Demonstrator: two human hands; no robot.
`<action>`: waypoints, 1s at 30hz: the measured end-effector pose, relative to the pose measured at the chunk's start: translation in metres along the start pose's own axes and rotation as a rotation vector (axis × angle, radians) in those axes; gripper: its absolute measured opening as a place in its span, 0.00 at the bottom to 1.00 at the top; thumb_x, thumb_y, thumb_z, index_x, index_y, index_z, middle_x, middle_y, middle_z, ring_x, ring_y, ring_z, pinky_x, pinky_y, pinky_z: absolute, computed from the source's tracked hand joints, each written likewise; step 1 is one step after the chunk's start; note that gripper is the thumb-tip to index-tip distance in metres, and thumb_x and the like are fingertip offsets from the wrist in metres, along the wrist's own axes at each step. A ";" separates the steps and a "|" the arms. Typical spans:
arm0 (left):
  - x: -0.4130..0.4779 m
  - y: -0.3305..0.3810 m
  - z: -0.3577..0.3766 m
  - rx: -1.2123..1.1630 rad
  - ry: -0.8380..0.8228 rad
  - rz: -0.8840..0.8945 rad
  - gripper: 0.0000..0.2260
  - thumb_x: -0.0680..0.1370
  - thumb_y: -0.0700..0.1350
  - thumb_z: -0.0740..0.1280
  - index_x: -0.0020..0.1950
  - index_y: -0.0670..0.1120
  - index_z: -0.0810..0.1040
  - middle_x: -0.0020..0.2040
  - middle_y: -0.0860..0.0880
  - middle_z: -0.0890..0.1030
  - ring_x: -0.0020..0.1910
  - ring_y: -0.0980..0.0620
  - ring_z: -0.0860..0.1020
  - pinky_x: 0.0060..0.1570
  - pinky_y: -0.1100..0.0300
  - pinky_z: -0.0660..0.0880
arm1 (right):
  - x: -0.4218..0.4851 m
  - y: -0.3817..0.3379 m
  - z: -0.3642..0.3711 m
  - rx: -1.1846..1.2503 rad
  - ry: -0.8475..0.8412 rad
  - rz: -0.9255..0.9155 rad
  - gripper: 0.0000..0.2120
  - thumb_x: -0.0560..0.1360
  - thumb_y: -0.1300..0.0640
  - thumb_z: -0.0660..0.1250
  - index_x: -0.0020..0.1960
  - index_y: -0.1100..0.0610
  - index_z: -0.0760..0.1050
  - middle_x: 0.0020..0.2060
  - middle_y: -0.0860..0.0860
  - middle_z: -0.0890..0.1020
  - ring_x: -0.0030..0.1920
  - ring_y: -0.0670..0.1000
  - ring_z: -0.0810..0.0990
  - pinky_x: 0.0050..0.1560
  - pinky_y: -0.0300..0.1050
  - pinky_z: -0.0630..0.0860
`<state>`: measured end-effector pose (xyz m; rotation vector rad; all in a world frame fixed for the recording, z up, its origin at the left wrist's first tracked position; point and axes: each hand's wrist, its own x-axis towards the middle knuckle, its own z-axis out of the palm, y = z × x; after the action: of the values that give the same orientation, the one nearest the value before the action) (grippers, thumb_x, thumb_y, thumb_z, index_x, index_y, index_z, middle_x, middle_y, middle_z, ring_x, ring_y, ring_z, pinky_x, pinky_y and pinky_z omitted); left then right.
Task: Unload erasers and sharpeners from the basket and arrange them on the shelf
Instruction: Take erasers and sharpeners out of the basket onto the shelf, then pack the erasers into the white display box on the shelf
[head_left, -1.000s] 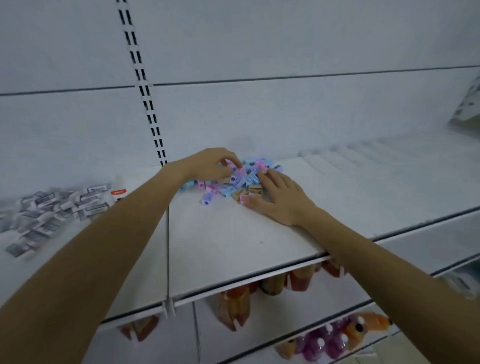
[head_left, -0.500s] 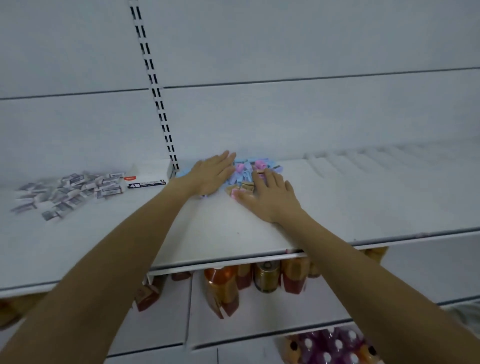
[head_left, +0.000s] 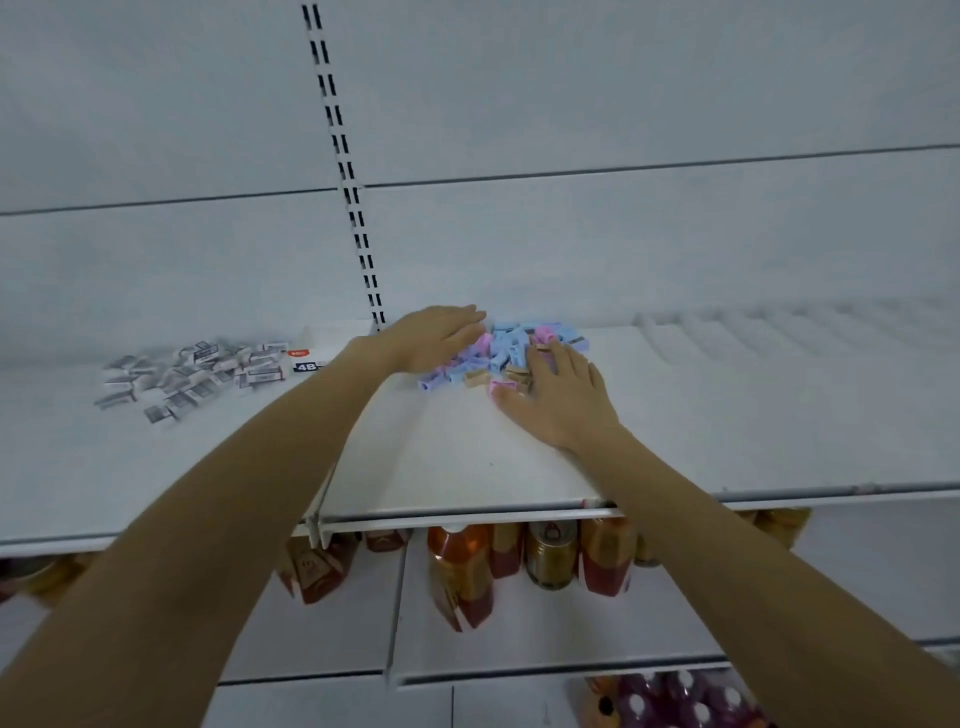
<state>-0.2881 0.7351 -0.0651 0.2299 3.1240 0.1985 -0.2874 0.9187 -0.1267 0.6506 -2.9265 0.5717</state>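
At the left of the white shelf (head_left: 467, 467) lies a loose pile of erasers (head_left: 197, 371), with a box marked 4B (head_left: 306, 361) just beside it. The left hand (head_left: 436, 338) rests flat, fingers straight and pressed together, against the left side of the blue and pink sharpeners (head_left: 511, 348). The right hand (head_left: 558, 400) lies flat on the shelf, fingers a little spread and touching the pile's near right side.

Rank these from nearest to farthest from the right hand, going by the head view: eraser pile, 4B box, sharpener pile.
1. sharpener pile: touching the right hand at its fingertips, mid-shelf.
2. 4B box: to the left, beyond the left hand.
3. eraser pile: farthest left on the shelf.
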 end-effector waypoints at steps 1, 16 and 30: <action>-0.003 0.002 -0.008 0.012 0.020 0.025 0.20 0.83 0.49 0.49 0.74 0.46 0.60 0.75 0.48 0.60 0.73 0.50 0.60 0.69 0.60 0.54 | 0.000 0.000 0.000 0.008 0.019 -0.006 0.35 0.75 0.35 0.53 0.75 0.52 0.51 0.76 0.53 0.48 0.75 0.53 0.47 0.73 0.50 0.46; -0.077 -0.044 -0.104 0.024 0.248 0.233 0.10 0.79 0.46 0.60 0.57 0.46 0.77 0.50 0.53 0.79 0.48 0.55 0.76 0.43 0.67 0.65 | 0.026 -0.086 -0.027 0.060 0.184 -0.273 0.17 0.76 0.51 0.62 0.63 0.55 0.71 0.60 0.54 0.75 0.60 0.54 0.72 0.57 0.46 0.67; -0.177 -0.223 -0.096 -0.110 0.210 0.003 0.06 0.77 0.42 0.64 0.51 0.44 0.78 0.46 0.50 0.79 0.43 0.52 0.77 0.46 0.61 0.71 | 0.042 -0.260 0.026 -0.050 0.131 -0.452 0.14 0.77 0.50 0.58 0.61 0.52 0.71 0.54 0.49 0.77 0.55 0.50 0.74 0.47 0.42 0.65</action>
<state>-0.1470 0.4783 0.0008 0.2259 3.3059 0.4200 -0.2156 0.6744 -0.0555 1.1710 -2.5396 0.4640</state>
